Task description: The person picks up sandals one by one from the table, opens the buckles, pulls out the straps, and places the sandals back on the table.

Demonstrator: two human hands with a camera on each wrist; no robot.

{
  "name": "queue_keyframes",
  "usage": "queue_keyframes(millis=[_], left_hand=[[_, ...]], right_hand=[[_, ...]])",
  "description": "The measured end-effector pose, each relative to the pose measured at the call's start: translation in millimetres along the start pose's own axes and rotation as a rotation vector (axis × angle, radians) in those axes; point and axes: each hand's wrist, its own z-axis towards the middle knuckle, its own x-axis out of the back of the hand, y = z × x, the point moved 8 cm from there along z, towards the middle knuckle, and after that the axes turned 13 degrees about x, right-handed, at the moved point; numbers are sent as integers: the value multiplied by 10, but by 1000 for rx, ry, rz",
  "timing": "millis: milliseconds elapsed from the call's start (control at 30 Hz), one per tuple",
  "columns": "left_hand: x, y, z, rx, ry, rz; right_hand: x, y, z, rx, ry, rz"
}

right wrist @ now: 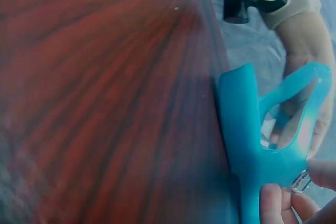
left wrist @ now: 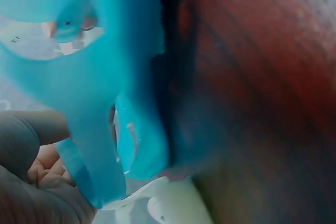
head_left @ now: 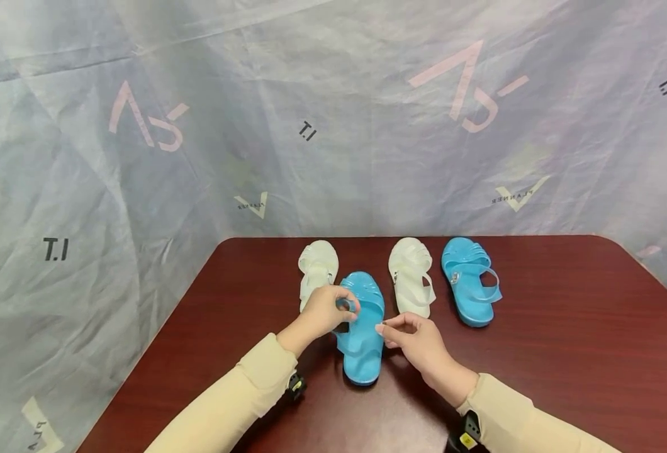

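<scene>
A blue jelly sandal [head_left: 362, 333] lies toe away from me at the middle of the dark red table [head_left: 566, 352]. My left hand [head_left: 341, 309] grips its heel strap [left wrist: 89, 103] from the left side, fingers curled round it. My right hand [head_left: 387, 327] pinches the small metal buckle [right wrist: 300, 182] on the sandal's right side between thumb and fingertips [right wrist: 275, 203]. In the right wrist view the blue sandal [right wrist: 244, 129] stands on edge with the left hand [right wrist: 310, 72] behind the strap loop.
Behind stand a white sandal [head_left: 316, 270], a second white sandal [head_left: 411, 277] and another blue sandal [head_left: 469, 283] in a row. A printed plastic sheet [head_left: 333, 126] hangs behind the table. The table edge runs diagonally at the left.
</scene>
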Motion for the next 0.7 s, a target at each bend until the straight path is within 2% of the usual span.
queue_keyframes(millis=[200,367,533,700], left_hand=[[140,48,-79,-35,9,-89],[216,-38,-176,11,9,-120],[269,-122,-291,70,11,-153],[249,-242,-411,111,11,-181]], right_hand=[[-1,11,-22,-26,7,-5],[-17,25,-99,-58,3,32],[-32,34,-125,-51,7,87],[-47,42,-137,-40,1,130]])
